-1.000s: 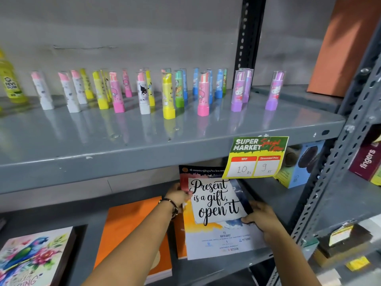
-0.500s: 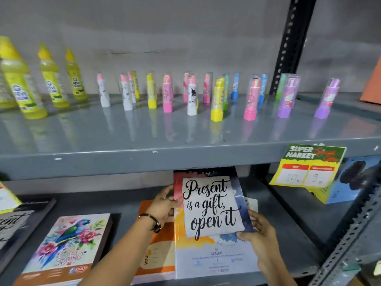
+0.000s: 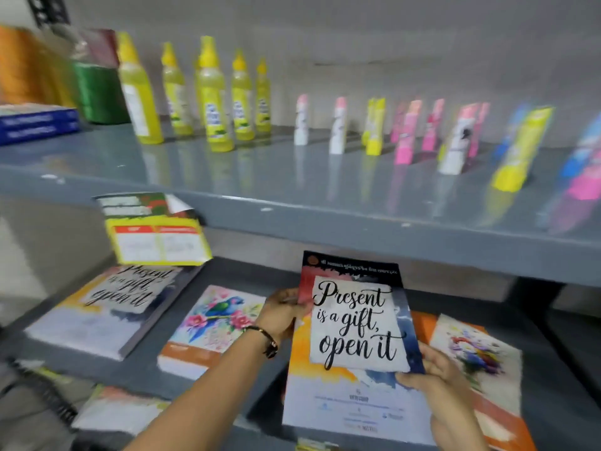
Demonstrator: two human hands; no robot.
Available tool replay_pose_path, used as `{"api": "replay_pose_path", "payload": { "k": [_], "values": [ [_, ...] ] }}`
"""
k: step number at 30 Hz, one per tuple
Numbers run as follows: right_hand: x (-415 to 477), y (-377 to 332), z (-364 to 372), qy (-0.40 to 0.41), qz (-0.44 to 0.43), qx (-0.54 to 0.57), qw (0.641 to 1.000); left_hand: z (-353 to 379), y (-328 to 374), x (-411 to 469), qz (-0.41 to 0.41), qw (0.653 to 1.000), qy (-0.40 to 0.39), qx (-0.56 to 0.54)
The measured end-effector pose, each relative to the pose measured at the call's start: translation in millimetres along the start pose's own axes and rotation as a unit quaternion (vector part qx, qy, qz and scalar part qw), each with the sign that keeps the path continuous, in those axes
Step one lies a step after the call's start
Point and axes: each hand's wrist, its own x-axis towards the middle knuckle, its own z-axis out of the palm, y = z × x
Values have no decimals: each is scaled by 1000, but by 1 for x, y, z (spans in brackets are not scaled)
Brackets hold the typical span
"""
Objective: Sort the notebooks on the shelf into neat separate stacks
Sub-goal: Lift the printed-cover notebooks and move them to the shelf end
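I hold a "Present is a gift, open it" notebook [image 3: 354,340] with both hands above the lower grey shelf [image 3: 227,382]. My left hand [image 3: 281,312] grips its left edge near the top; my right hand [image 3: 435,382] grips its lower right edge. Under and to the right of it lies an orange notebook with a flower cover [image 3: 478,362]. A stack with a parrot and flowers cover [image 3: 214,323] sits left of my left hand. Farther left rests a stack with the same "Present is a gift" cover [image 3: 107,310].
The upper shelf [image 3: 325,216] overhangs close above, carrying yellow bottles [image 3: 211,96] and small coloured tubes [image 3: 406,135]. A yellow price tag [image 3: 156,242] hangs from its edge at the left. More items lie on a shelf below at the bottom left [image 3: 117,408].
The view has swung left, bringing the left stacks and yellow bottles into sight. The held notebook has shifted left along the shelf, uncovering the flower-cover notebook at the right.
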Motion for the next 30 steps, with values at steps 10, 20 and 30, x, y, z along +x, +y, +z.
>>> {"api": "replay_pose_path", "payload": {
  "k": [10,20,30],
  "values": [
    [-28,38,201,-33,37,43,998,-206,34,-16,-9,998,55,31],
    [-33,64,387,-57,70,53,995,-381,69,6,-35,978,91,185],
    [-19,94,476,-120,65,-104,985,-451,70,59,-25,878,131,459]
  ]
}}
